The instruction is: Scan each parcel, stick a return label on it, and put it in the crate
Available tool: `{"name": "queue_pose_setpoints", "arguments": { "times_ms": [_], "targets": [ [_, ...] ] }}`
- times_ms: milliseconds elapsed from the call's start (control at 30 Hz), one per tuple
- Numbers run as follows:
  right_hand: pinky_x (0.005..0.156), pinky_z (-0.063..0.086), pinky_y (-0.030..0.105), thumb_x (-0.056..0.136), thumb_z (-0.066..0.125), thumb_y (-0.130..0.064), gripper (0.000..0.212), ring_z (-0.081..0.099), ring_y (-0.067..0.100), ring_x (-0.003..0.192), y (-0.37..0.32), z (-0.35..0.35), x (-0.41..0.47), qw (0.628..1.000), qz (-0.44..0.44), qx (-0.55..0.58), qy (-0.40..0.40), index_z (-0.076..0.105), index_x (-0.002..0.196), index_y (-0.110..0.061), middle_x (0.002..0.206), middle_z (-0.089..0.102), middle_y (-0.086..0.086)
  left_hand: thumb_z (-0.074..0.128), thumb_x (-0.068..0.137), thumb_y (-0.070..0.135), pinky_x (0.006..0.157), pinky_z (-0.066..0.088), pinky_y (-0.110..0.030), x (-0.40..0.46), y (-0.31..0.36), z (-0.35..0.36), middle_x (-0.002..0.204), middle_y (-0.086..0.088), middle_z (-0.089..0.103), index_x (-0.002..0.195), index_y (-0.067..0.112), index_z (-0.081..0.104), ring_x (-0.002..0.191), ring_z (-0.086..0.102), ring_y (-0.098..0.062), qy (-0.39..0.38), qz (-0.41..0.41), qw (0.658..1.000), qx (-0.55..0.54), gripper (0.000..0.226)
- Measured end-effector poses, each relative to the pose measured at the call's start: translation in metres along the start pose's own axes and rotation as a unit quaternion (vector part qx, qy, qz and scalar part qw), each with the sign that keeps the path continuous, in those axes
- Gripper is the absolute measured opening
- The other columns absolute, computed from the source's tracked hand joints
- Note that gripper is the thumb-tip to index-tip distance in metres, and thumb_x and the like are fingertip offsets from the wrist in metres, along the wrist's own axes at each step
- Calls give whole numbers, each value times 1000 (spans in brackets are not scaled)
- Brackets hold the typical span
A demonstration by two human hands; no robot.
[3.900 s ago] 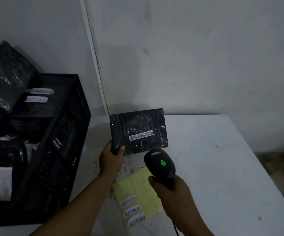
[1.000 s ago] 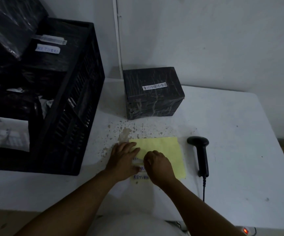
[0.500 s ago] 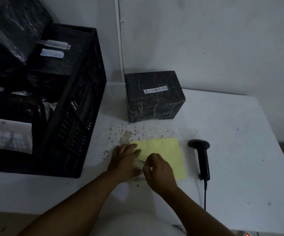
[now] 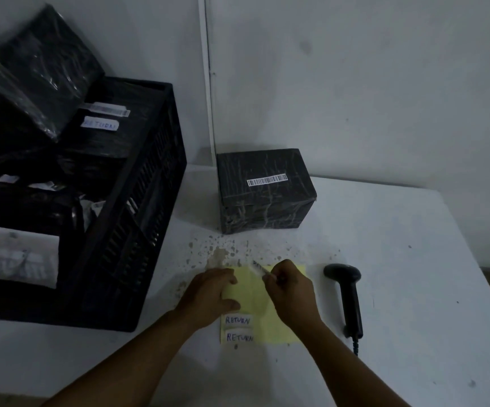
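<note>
A black wrapped parcel (image 4: 265, 189) with a white barcode strip on top stands on the white table (image 4: 399, 274) near the wall. In front of it lies a yellow backing sheet (image 4: 255, 301) with two white RETURN labels (image 4: 237, 329) at its near left corner. My left hand (image 4: 211, 295) presses the sheet's left side flat. My right hand (image 4: 289, 287) pinches a peeled white label (image 4: 262, 270) lifted off the sheet. The black handheld scanner (image 4: 348, 295) lies on the table to the right of the sheet.
A black plastic crate (image 4: 138, 230) fills the left side, holding several black wrapped parcels, one with a RETURN label (image 4: 100, 124). The wall runs close behind the parcel. The scanner's cable trails toward the table's near edge.
The parcel and scanner have been set down since the scan. In the last second my right hand has peeled one label up from the sheet, while my left hand holds the sheet.
</note>
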State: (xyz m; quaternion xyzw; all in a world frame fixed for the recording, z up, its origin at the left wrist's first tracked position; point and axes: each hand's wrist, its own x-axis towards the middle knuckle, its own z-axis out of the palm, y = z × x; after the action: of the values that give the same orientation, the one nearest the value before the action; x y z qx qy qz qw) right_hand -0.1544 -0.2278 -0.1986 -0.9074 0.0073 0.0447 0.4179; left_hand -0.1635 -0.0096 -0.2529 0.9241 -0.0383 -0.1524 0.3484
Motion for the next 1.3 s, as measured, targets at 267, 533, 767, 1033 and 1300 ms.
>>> {"name": "queue_pose_setpoints", "arguments": {
  "times_ms": [267, 533, 767, 1033, 1300],
  "targets": [
    [54, 46, 15, 93, 67, -25, 17, 60, 3, 64, -23, -26, 38, 997, -42, 61, 31, 52, 84, -29, 74, 63, -8, 62, 88, 48, 70, 55, -30, 20, 63, -43, 88, 15, 66, 92, 26, 65, 85, 63, -2, 286, 92, 946, -123, 22],
    [61, 45, 4, 93, 67, -20, 11, 62, -8, 77, -69, -61, 105, 987, -141, 70, 42, 56, 92, -22, 83, 64, -15, 68, 89, 43, 79, 52, -18, 93, 124, -115, 112, 13, 67, 133, 28, 57, 95, 63, -2, 254, 77, 948, -175, 48],
    [65, 60, 34, 97, 61, -32, 7, 67, 10, 76, -97, -68, 169, 991, -117, 12, 65, 57, 96, -27, 91, 72, -5, 72, 88, 22, 69, 53, -17, 140, 137, -138, 88, 13, 68, 95, 32, 68, 84, 67, -6, 301, 19, 930, -212, 12],
    [87, 39, 38, 96, 56, -42, 18, 62, 18, 90, -109, -52, 217, 982, -71, -106, 142, 66, 106, -30, 92, 72, -8, 72, 87, 29, 95, 47, -43, 174, 133, -142, 89, 7, 75, 95, 28, 75, 91, 67, -17, 352, -5, 930, -101, 8],
    [92, 36, 43, 90, 56, -52, 36, 46, 28, 113, -94, -35, 226, 968, -48, -207, 130, 63, 117, -29, 116, 60, 5, 75, 81, 36, 86, 28, -34, 184, 117, -129, 101, 11, 66, 99, 35, 69, 107, 50, -20, 355, -35, 932, 68, 19]
  ]
}}
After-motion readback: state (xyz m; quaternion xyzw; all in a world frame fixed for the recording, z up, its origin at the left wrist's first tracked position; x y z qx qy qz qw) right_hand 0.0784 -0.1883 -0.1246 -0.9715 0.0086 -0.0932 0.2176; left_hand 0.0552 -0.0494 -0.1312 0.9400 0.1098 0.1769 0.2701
